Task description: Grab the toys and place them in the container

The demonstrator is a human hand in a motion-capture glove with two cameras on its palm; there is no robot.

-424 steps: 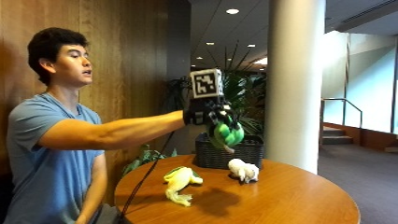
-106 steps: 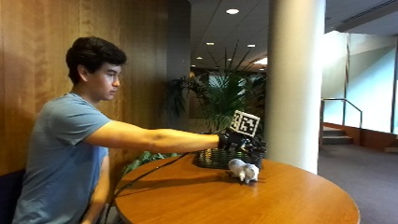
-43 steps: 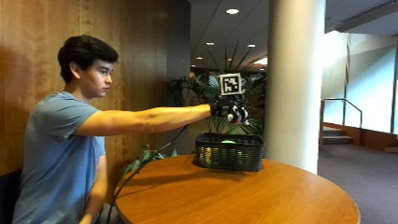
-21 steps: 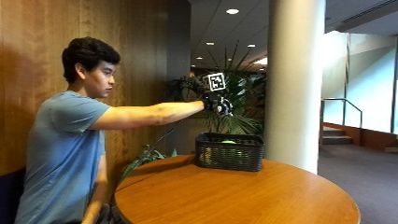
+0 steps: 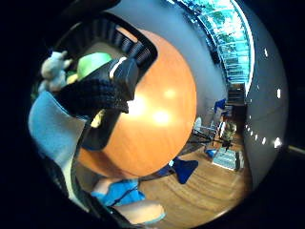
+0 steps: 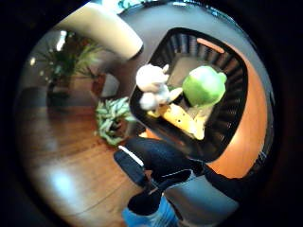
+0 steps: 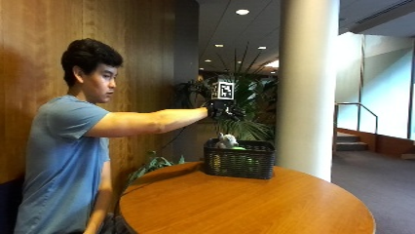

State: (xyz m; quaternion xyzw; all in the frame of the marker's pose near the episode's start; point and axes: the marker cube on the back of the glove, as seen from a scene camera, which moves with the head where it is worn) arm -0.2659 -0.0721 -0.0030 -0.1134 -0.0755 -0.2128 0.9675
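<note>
Outside view: your gloved hand (image 7: 223,110) hangs above the basket (image 7: 238,160), grasping nothing; the white toy (image 7: 225,141) perched high could topple out.

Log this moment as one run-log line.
phase: after drop | right hand: above basket, holds nothing | basket: white toy, green toy, yellow toy | table: no toys in view

Wood-panelled wall (image 7: 149,73), white column (image 7: 308,87), potted palm (image 7: 250,114), recessed ceiling lights (image 7: 242,11)
</note>
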